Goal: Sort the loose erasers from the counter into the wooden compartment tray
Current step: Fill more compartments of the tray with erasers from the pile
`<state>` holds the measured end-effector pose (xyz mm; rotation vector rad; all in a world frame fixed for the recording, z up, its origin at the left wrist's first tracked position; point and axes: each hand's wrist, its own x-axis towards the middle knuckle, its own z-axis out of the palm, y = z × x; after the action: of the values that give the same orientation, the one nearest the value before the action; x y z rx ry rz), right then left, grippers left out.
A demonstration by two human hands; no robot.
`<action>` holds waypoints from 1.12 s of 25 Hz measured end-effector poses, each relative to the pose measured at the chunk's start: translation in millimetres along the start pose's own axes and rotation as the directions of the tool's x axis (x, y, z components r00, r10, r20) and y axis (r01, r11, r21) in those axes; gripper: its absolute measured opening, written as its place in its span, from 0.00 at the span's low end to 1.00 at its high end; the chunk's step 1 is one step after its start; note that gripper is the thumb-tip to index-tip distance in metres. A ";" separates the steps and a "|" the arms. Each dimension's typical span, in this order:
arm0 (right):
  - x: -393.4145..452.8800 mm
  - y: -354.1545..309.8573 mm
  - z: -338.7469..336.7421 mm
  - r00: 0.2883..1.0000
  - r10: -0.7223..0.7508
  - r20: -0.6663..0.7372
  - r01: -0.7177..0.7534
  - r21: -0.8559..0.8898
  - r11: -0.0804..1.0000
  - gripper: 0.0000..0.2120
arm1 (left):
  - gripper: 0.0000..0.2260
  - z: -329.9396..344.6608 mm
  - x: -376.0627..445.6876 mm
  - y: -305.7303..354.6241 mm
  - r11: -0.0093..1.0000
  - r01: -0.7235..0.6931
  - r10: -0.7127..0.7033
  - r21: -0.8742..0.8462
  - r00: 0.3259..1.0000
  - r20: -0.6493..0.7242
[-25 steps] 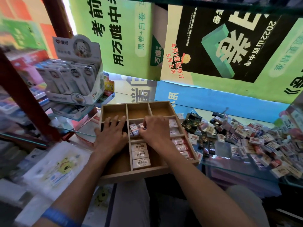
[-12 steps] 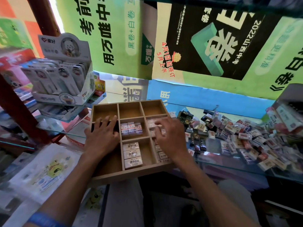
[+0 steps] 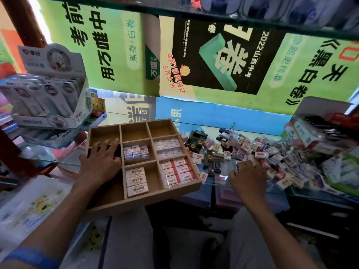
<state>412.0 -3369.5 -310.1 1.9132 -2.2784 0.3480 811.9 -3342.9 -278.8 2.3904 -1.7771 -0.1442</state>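
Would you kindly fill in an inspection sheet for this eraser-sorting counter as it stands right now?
Surface: glass counter, goods visible beneath.
Job's things: wooden tray overhangs the counter's near edge; four compartments hold erasers, the back row is bare; loose erasers heaped on the right.
Clutter: dark packets mixed into the heap.
Hands: left hand lies flat on the tray's left column; right hand reaches into the heap, grip hidden.
Cables: nothing seen.
Surroundings: display box on the left, posters behind.
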 end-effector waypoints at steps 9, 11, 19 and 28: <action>5.7 -35.9 -17.8 0.998 -0.011 -0.063 0.032 0.347 0.937 0.02 | 0.29 -0.3 1.8 1.2 1.000 0.001 -0.001 0.002 1.000 -0.005; 5.7 -66.9 -36.0 0.982 -0.051 -0.181 0.139 0.516 0.845 0.02 | 0.29 1.1 3.6 -0.4 1.000 -0.002 0.002 -0.013 1.000 -0.010; -1.6 -203.8 -53.0 0.872 -0.428 -0.240 0.468 0.667 0.580 0.03 | 0.28 1.3 2.6 -2.9 0.999 -0.027 0.026 -0.021 0.999 -0.021; -3.8 -241.1 -17.4 0.748 -0.654 -0.110 0.640 0.383 0.666 0.07 | 0.28 2.7 3.4 -3.1 1.000 -0.012 0.012 -0.005 0.999 -0.038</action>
<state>649.2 -3400.2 -274.3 2.7874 -1.4282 0.7137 815.3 -3345.4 -282.0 2.3625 -1.7717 -0.1006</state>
